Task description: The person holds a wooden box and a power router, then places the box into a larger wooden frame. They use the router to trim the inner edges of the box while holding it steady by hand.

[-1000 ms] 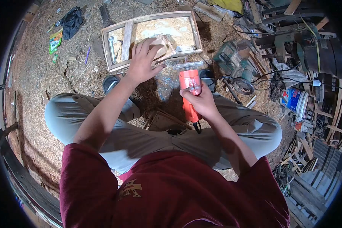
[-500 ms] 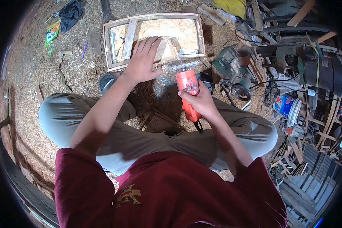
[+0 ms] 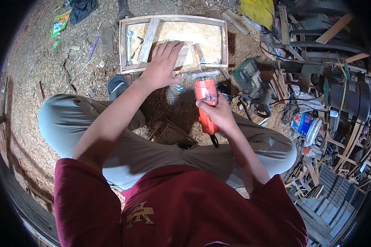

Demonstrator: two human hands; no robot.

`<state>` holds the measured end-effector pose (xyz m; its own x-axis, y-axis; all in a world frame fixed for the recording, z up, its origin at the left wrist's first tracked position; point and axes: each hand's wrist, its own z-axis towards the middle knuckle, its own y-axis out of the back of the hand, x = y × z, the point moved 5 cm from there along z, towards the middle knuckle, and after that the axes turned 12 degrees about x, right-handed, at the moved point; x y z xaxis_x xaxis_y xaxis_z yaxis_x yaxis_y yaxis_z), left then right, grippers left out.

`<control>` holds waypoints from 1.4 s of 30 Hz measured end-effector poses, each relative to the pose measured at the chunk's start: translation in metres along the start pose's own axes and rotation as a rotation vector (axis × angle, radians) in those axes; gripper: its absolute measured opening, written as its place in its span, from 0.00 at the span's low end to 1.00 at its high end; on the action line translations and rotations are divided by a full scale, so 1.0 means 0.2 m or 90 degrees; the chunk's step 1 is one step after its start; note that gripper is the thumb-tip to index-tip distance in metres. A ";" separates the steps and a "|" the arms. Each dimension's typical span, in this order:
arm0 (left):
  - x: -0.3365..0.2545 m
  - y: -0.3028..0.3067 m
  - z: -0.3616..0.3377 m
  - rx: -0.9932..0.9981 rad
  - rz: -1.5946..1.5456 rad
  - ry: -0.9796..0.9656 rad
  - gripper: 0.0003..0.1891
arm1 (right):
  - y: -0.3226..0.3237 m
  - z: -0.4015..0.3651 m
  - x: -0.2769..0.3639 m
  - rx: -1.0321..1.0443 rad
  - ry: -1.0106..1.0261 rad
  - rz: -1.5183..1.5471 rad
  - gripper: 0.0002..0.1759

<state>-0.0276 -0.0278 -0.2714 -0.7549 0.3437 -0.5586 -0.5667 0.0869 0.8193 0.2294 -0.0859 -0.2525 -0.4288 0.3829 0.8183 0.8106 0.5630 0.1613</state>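
Observation:
My left hand (image 3: 163, 68) lies flat with its fingers stretched over a small wooden piece (image 3: 188, 59), which rests on the front part of a wooden frame (image 3: 173, 18). In my right hand (image 3: 219, 110) is an orange power tool (image 3: 206, 92), with my fingers wrapped round its body. The tool's clear base (image 3: 203, 75) faces the near edge of the frame, beside the right end of the small piece. A grey slat (image 3: 149, 39) crosses the frame at the left, next to a wrench (image 3: 130, 46).
Wood dust covers the ground. Right of the frame stand a green machine (image 3: 246, 75) and a round metal wheel (image 3: 260, 110) with cables. A white bucket (image 3: 313, 131) and scrap wood lie further right. A wooden box (image 3: 174, 133) sits between my legs.
The whole view has shifted slightly, so the frame appears a little further right. Both hands keep nearly the same places relative to the wood and the tool.

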 end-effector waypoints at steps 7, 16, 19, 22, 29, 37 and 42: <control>0.00 -0.01 0.00 0.004 -0.004 0.000 0.60 | 0.01 0.02 -0.02 0.012 -0.012 -0.028 0.27; 0.00 -0.02 0.00 0.001 -0.019 -0.001 0.58 | 0.00 0.01 -0.01 0.002 -0.011 -0.040 0.25; 0.00 -0.02 0.00 -0.001 -0.015 -0.004 0.59 | 0.00 0.01 -0.01 0.000 -0.002 -0.028 0.28; 0.00 -0.02 0.00 0.009 -0.010 -0.001 0.59 | 0.00 0.01 -0.02 -0.006 -0.009 -0.017 0.28; 0.00 -0.02 -0.01 0.014 -0.002 0.002 0.61 | -0.01 0.00 0.00 0.002 -0.007 -0.002 0.27; -0.01 -0.02 -0.01 0.014 -0.002 0.004 0.61 | -0.01 0.00 0.00 0.000 -0.004 0.004 0.26; 0.00 -0.02 -0.01 0.013 -0.003 0.002 0.60 | -0.01 0.00 -0.01 -0.012 -0.012 -0.009 0.26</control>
<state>-0.0251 -0.0293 -0.2746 -0.7532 0.3395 -0.5634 -0.5638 0.1082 0.8188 0.2292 -0.0873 -0.2547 -0.4474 0.3893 0.8051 0.8121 0.5540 0.1834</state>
